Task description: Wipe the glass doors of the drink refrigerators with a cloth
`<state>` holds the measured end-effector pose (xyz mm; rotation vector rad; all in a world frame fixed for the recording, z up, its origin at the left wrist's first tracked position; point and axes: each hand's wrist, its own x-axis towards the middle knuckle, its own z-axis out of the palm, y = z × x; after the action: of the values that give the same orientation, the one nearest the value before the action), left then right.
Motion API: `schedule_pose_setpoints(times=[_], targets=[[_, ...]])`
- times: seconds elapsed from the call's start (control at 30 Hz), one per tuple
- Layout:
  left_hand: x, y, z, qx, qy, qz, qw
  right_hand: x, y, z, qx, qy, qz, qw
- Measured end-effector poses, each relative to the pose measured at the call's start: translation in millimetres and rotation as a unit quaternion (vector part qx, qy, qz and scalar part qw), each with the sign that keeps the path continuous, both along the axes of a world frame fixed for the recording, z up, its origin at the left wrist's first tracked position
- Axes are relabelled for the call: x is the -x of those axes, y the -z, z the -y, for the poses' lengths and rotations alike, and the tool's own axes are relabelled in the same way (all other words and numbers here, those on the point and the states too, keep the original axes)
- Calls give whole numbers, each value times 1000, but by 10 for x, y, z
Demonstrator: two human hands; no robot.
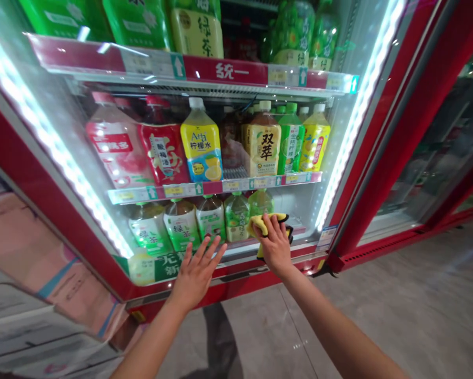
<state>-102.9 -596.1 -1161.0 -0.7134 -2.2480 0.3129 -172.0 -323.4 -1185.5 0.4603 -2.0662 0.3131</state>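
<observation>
My right hand presses a folded yellow cloth with black edging against the glass door of a lit drinks fridge. The cloth is bunched under and around my fingers, low on the glass. My left hand is open with its fingers spread, at the lower part of the door. Whether its palm touches the glass I cannot tell. Behind the glass near my hands stand green tea bottles on the bottom shelf.
A middle shelf edge with price tags carries several colourful drink bottles. Red door frame runs along the bottom. Stacked cartons stand at the left, another red fridge at the right. Grey tiled floor lies below.
</observation>
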Motion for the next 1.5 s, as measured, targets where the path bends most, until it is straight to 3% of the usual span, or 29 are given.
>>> schedule_pose_setpoints(times=[0.1,0.17,0.23,0.3,0.37,0.5,0.6,0.73,0.83,0.97,1.07,1.13,1.2,1.3,1.4,1.5], targets=[[-56,-36,116,6,-15,-5,1000,15,12,-38,43,0,-22,999],[-98,-58,201,6,-30,-8,1000,54,-111,132,104,11,-34,994],[-138,-68,288,2,-45,-7,999,51,-232,427,117,10,-37,992],[-172,-64,378,-3,-57,-5,998,-9,-266,699,71,-8,-32,997],[-204,-55,478,-7,-65,-4,998,-100,-193,804,-5,-42,-30,999],[-284,-54,712,-13,-73,-8,997,-187,-13,553,-104,-105,-48,988],[-358,-68,877,-11,-84,-11,996,-112,-122,510,-47,-62,-57,995],[-425,-49,1001,-21,-102,-7,995,-73,-384,994,22,-8,-54,998],[-444,-4,1053,-28,-105,-2,994,-165,-373,1242,-46,-56,-66,995],[-478,26,1149,-29,-109,0,994,-250,-267,1053,-160,-144,-85,973],[-522,6,1229,-30,-123,-4,992,-194,-373,1004,-105,-103,-86,985],[-548,-6,1263,-35,-134,-10,990,-161,-492,1168,-45,-61,-89,993],[-566,2,1275,-42,-141,-13,989,-171,-571,1392,-31,-48,-92,994],[-580,54,1271,-57,-151,-9,987,-245,-584,1546,-106,-97,-99,985],[-599,112,1278,-68,-161,-5,985,-270,-627,1410,-194,-176,-115,958],[-626,133,1307,-79,-162,-8,984,-186,-847,1367,-151,-184,-156,959]])
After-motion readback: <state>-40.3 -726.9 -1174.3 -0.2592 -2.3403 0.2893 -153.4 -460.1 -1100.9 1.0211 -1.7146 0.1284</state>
